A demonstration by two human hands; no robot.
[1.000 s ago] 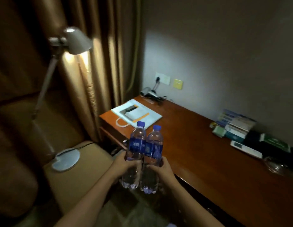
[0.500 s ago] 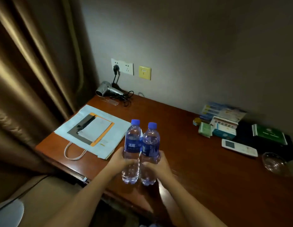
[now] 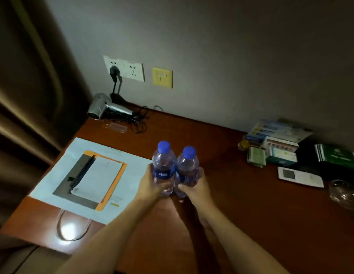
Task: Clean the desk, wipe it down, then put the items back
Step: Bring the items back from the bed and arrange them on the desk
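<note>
You see two clear bottles (image 3: pixel 175 171) with blue caps and blue labels over the reddish-brown bench (image 3: pixel 241 214), a pale blue bag (image 3: pixel 120 202), a yellow wall plate (image 3: pixel 162 77) and a green booklet (image 3: pixel 337 156).

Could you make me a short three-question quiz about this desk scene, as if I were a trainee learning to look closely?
1. True or false: each hand grips its own water bottle.
2. Multiple choice: what lies on the notepad at the left of the desk? A) a pen B) a spoon C) a key
3. Fill in: the hair dryer has its cord plugged into the wall ____.

Key
1. True. The left hand holds the left water bottle, the right hand holds the right water bottle, both upright, side by side.
2. A, a dark pen.
3. Socket.
</note>
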